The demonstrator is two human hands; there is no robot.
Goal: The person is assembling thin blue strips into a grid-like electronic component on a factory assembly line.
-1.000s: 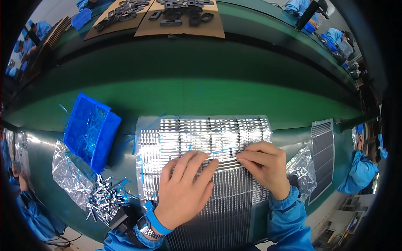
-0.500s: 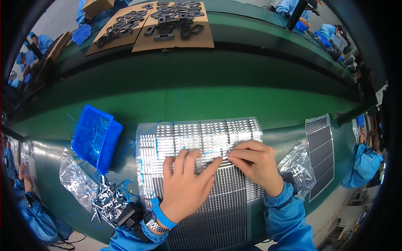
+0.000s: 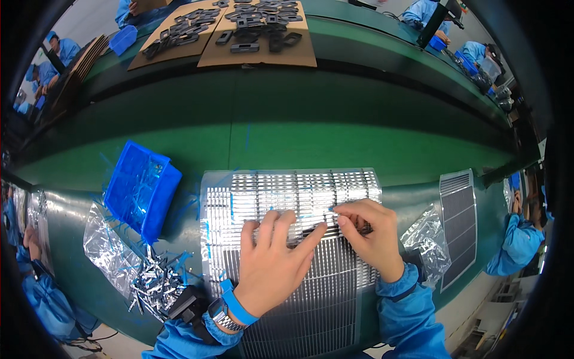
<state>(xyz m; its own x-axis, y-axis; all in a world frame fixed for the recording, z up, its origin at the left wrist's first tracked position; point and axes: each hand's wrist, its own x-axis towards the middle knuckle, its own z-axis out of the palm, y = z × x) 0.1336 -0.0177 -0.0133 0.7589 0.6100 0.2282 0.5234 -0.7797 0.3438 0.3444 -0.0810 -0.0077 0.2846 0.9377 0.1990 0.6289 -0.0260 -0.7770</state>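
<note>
A clear plastic sheet holding rows of small silver and dark strips (image 3: pixel 317 287) lies on the green bench before me. My left hand (image 3: pixel 272 263) rests on it with fingers spread, its index fingertip pressing near a dark gap between the rows. Just right of that fingertip, my right hand (image 3: pixel 371 236) has its thumb and index finger curled close together over the strips. A tiny blue bit (image 3: pixel 332 209) shows at the right index fingertip. What lies between those fingers, if anything, is too small to make out.
Left of the sheet stands a blue bin (image 3: pixel 156 203) with thin blue strips inside. Below it is a pile of loose small metal pieces (image 3: pixel 156 281) on a plastic bag. At right lie another bag (image 3: pixel 427 239) and a smaller strip sheet (image 3: pixel 459 230). Cardboard (image 3: pixel 257 57) with black parts lies beyond.
My right fingertips have moved slightly up and away from the left index fingertip, and a blue bit now shows there. The left hand stays pressed on the sheet. The whole view has shifted a little.
</note>
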